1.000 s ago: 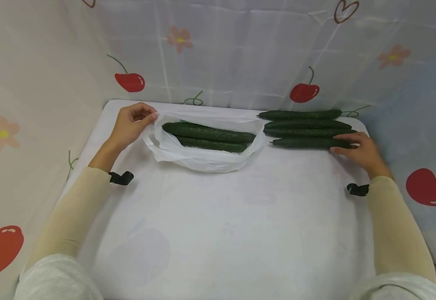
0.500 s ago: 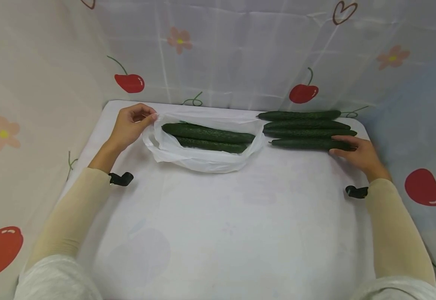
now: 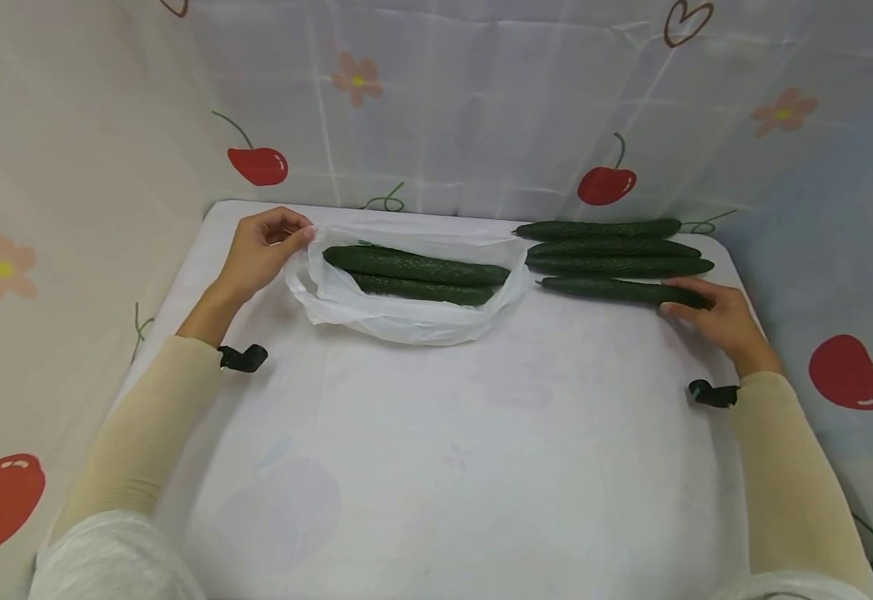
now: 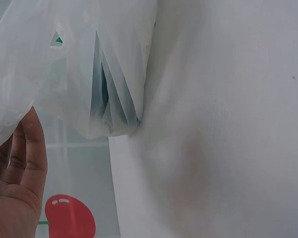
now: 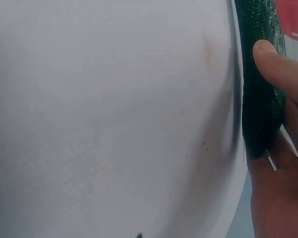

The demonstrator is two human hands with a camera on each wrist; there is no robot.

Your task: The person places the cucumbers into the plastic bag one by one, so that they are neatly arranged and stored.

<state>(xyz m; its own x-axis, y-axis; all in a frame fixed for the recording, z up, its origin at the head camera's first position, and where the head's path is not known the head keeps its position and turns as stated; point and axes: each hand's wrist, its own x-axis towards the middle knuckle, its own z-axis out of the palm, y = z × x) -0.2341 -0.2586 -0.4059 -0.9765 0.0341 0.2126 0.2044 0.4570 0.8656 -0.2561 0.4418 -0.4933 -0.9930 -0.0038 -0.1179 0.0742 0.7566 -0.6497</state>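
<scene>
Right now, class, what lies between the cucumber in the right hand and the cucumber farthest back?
Two cucumbers, side by side; the head view shows it.

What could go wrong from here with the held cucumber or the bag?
The right hand grips the cucumber near one end, so it might pivot or slip. The left hand pinches only one end of the bag; the opposite end could sag. Three other cucumbers lie close by and might get nudged.
</scene>
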